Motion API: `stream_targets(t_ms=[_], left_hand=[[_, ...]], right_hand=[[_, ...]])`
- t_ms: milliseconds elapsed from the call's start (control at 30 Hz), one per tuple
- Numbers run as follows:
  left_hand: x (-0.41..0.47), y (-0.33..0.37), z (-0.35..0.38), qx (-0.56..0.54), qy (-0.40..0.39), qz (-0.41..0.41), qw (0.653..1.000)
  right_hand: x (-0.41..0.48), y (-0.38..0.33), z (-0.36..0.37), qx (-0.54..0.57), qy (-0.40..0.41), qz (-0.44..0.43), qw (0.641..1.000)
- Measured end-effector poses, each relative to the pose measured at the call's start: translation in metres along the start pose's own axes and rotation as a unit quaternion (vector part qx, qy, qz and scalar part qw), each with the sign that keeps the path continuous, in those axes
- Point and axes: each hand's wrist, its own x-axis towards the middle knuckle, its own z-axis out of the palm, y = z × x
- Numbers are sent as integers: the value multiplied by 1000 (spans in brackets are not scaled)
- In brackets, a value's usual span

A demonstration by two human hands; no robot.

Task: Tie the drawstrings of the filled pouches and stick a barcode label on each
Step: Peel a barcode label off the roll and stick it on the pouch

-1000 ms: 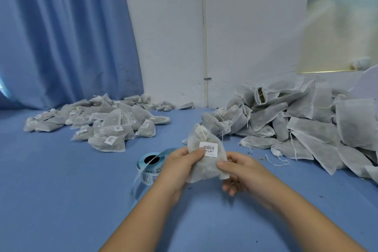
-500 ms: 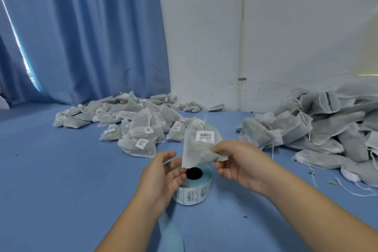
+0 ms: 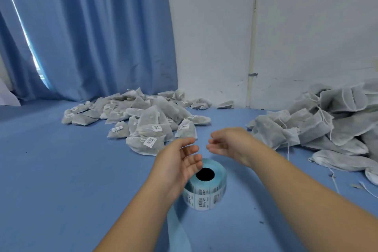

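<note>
In the head view, both hands are empty now. Half a second ago the right hand held a pouch with a barcode label already on it, and that pouch is gone from the hands. The left hand [image 3: 178, 161] is open with its palm turned in and its fingers loose, just above the label roll [image 3: 208, 188]. The right hand [image 3: 229, 143] is open too, with its fingers softly bent, holding nothing. The two hands are near each other but do not touch.

The pile of labelled pouches [image 3: 147, 120] lies far and to the left on the blue counter [image 3: 61, 170]. I think the finished pouch has gone there, but I cannot tell which one it is. The pile of pouches with no labels [image 3: 319, 120] lies to the right, with loose strings hanging out.

So one pouch looks done. The next job is likely to take a new pouch from the right pile, tie it, and peel a label off the roll. A loose backing strip [image 3: 176, 229] trails from the roll towards the near edge.
</note>
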Motion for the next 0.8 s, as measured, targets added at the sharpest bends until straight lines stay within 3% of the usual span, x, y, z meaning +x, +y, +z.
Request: stream_targets(t_ms=[267,600,800], left_hand=[[-11,-42,74,28,-51,-27,998],[-26,-142,171,55,-92,-87,990],[-20,-184,199,86,-73,-65,992]], right_hand=[[-74,8,-86,31,32,-22,999],[-159,36,-200,117,99,-21,988],[-165,44,-229,174,151,-34,972]])
